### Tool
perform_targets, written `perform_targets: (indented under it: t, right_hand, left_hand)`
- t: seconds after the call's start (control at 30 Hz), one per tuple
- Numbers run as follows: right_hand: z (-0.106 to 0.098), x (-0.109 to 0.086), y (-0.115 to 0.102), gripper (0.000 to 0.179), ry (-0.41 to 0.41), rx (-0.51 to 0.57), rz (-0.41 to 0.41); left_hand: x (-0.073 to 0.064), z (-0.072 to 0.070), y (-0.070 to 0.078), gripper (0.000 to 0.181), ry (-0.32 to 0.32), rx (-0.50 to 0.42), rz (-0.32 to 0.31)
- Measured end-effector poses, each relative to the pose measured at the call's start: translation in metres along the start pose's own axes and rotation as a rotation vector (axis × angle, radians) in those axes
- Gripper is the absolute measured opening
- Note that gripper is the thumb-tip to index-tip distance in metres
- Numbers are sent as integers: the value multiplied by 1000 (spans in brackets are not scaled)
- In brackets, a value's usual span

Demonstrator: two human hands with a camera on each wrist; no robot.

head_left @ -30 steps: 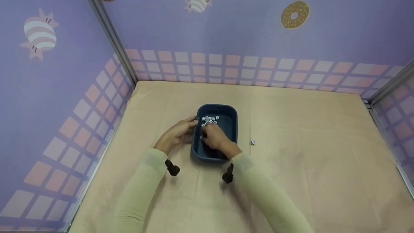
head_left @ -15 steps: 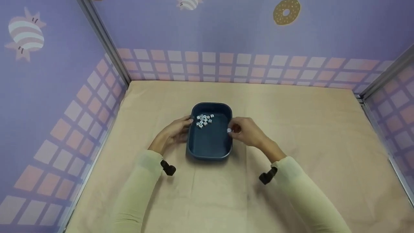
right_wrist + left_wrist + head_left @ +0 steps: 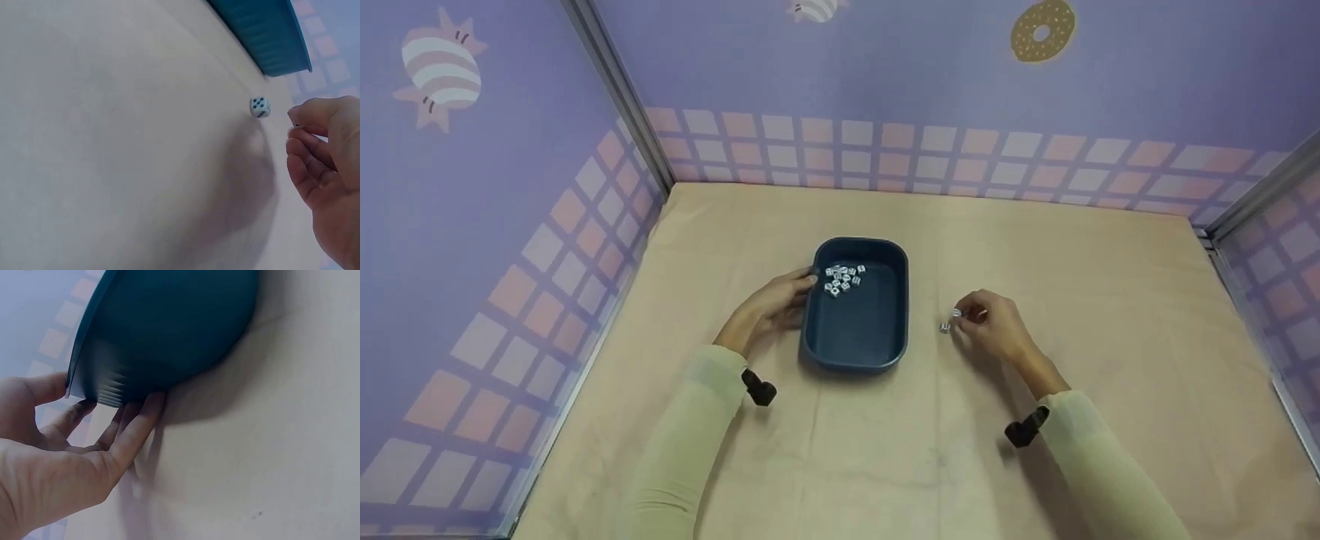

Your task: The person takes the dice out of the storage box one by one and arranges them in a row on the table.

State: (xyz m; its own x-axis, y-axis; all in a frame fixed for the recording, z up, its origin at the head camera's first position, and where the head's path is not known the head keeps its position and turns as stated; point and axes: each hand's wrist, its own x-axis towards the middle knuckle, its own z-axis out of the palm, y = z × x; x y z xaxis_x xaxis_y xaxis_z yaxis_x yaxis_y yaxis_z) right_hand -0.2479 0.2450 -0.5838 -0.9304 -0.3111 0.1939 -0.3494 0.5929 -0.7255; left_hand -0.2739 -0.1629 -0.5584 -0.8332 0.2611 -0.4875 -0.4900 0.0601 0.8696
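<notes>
A dark blue rectangular tray (image 3: 855, 334) stands on the cloth, with several white dice (image 3: 840, 277) gathered in its far left part. My left hand (image 3: 776, 300) holds the tray's left side. In the left wrist view, the left thumb is at the rim and the fingers (image 3: 135, 433) touch the outer wall. To the right of the tray, my right hand (image 3: 994, 326) pinches a die (image 3: 957, 313) between thumb and forefinger. Most of that die is hidden by the fingertips in the right wrist view. Just beside them a second die (image 3: 260, 107) lies on the cloth.
A pale cloth (image 3: 870, 450) covers the table. Purple panels with a pink and white tile pattern (image 3: 937, 154) rise behind and on both sides, joined by metal corner posts (image 3: 619, 94). Each wrist carries a small black camera mount (image 3: 1027, 429).
My right hand reached into the tray, came out over its right rim with a die, and moved right beside the die on the cloth. The left hand stays at the tray.
</notes>
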Motion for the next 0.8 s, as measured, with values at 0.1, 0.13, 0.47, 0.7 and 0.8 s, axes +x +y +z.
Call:
perform_targets:
  t: [0.1,0.13,0.47,0.7,0.8]
  right_hand:
    - [1,-6,5,12,-26,15,26]
    - [3,-7,7,12,-41,23,37]
    - [11,-11,18,14,-70,102,104]
    - [13,-15,19,15,-79,93,75]
    - [14,-17,21,14,-61,91,74]
  left_hand:
    - [0,1,0,61,11,5,4]
    - [0,2,0,61,15,9,4]
    - [-4,1,4,61,32,26,18]
    - [-3,3,-1,60,53,21,-6]
    - [-1,4,-2,60,52,29,-1]
